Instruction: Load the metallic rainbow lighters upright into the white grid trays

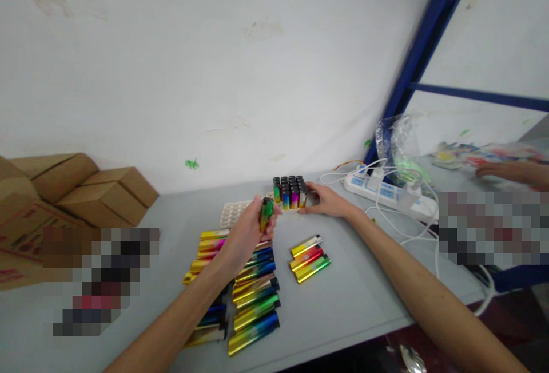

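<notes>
- 2 bare hands work over a grey table [351, 298]; both forearms are cut off by the lower edge of the view.
- Left hand [246, 233]: fingers curled around a green lighter [266, 213], held upright above the table. Only the top portion of the lighter shows; the lower body is hidden by the fingers.
- Right hand [328, 200]: rests on the table, fingertips touching the right side of a block of upright lighters [290, 191]. Fingers are loosely spread against it; whether they grip it cannot be determined.
- Block: dark caps, glossy multicoloured bodies, packed in rows; the exact count is hard to make out.
- White moulded tray [234, 211], with shallow pockets, lies just left of the block, partly hidden by the left hand.
- Loose pile of lighters [253, 298] lies flat beneath the left forearm: metallic, gradient finish in gold, blue, green, pink. Several are covered by the arm.
- 3 lighters [310, 258] lie side by side, apart from the pile, to its right.
- Brown cardboard boxes [86, 187] stand at far left, partly cut off.
- White power strip [388, 193] with tangled white cables sits at right; crumpled clear plastic [397, 144] lies behind it.
- Another person's hand [493, 170] is visible at far right, blurred.
</notes>
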The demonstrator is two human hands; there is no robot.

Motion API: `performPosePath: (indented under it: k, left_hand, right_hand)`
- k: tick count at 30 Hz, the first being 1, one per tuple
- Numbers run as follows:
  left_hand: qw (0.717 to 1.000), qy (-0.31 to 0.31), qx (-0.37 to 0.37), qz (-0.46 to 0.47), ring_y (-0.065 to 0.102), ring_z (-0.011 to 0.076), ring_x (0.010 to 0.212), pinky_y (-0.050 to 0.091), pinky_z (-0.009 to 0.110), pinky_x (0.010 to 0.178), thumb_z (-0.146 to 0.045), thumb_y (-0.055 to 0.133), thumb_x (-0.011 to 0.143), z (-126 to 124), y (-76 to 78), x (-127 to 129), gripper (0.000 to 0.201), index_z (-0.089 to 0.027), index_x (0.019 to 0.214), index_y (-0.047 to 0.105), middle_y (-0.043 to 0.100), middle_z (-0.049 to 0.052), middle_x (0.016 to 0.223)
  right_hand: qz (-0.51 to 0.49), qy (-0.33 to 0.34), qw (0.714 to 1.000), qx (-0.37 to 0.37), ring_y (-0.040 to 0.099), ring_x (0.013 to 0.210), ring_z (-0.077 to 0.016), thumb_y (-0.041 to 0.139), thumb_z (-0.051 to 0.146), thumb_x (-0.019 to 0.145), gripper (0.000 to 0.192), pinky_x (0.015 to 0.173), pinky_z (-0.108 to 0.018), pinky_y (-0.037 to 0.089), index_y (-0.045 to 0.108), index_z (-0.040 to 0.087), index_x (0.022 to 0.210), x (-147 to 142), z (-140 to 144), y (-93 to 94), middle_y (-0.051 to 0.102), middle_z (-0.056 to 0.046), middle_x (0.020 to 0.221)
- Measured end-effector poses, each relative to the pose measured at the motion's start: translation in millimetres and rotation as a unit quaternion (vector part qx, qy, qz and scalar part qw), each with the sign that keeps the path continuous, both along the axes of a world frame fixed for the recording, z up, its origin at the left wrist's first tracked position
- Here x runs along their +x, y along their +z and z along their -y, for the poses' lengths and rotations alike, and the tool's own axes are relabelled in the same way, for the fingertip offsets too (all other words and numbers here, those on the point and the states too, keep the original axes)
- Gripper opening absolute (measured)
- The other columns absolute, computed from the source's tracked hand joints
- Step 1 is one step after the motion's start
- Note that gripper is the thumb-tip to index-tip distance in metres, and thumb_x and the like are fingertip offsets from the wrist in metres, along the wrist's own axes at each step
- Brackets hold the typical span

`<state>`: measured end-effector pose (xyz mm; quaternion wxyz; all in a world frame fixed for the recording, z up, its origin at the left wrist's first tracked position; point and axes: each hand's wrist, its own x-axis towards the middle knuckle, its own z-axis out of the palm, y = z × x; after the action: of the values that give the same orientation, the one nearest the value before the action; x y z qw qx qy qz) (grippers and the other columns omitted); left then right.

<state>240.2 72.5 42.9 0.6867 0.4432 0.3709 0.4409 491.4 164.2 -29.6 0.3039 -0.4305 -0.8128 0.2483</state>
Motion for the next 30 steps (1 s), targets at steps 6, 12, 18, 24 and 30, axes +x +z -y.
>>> performPosePath:
  k: [6, 12, 18, 24, 30]
  left_hand:
    - [0.997, 0.045, 0.066, 0.015, 0.055, 0.0122, 0.070, 0.049, 0.026, 0.065, -0.043, 0.068, 0.085, -7.0, 3.1, -7.5, 0.036, -0.013, 0.104, 0.067, 0.059, 0.003, 0.081]
    - [0.974, 0.098, 0.171, -0.114, 0.069, 0.0227, 0.090, 0.054, 0.040, 0.090, -0.043, 0.079, 0.076, -28.1, 2.5, -15.6, 0.040, -0.013, 0.101, 0.068, 0.074, 0.010, 0.093]
    - [0.919, 0.117, 0.280, -0.254, 0.069, 0.0216, 0.082, 0.056, 0.033, 0.077, -0.042, 0.080, 0.071, -70.0, -15.1, -11.7, 0.032, -0.016, 0.084, 0.067, 0.073, 0.007, 0.084]
    - [0.850, 0.085, 0.367, -0.368, 0.066, 0.0208, 0.074, 0.051, 0.033, 0.080, -0.037, 0.079, 0.072, -86.8, -20.2, -4.7, 0.022, -0.019, 0.081, 0.070, 0.071, 0.004, 0.074]
    - [0.847, 0.041, 0.355, -0.393, 0.068, 0.0217, 0.071, 0.050, 0.032, 0.073, -0.033, 0.083, 0.068, -85.9, -17.7, -5.5, 0.024, -0.020, 0.081, 0.067, 0.072, 0.003, 0.072]
  right_hand:
    - [-0.008, 0.002, 1.000, 0.001, 0.064, 0.104, -0.0278, 0.083, 0.044, 0.070, 0.079, 0.093, -0.044, 0.051, 0.052, 0.017, 0.138, -1.6, 0.0, 1.5, 0.066, -0.013, 0.126]
    - [-0.007, 0.008, 1.000, 0.003, 0.064, 0.107, -0.0284, 0.083, 0.045, 0.070, 0.080, 0.095, -0.045, 0.051, 0.052, 0.017, 0.138, -0.4, -1.6, -1.1, 0.065, -0.014, 0.129]
    - [-0.001, 0.014, 1.000, 0.013, 0.064, 0.102, -0.0273, 0.082, 0.045, 0.071, 0.076, 0.091, -0.043, 0.052, 0.053, 0.016, 0.136, 0.9, -2.5, -2.0, 0.066, -0.013, 0.124]
    - [-0.007, 0.006, 1.000, 0.012, 0.064, 0.100, -0.0267, 0.082, 0.046, 0.071, 0.077, 0.089, -0.043, 0.053, 0.054, 0.017, 0.136, 1.7, -2.7, -3.6, 0.067, -0.013, 0.122]
    - [-0.012, 0.016, 1.000, 0.015, 0.064, 0.107, -0.0284, 0.081, 0.048, 0.072, 0.079, 0.094, -0.043, 0.052, 0.052, 0.017, 0.138, 2.2, -3.3, -5.0, 0.065, -0.013, 0.128]
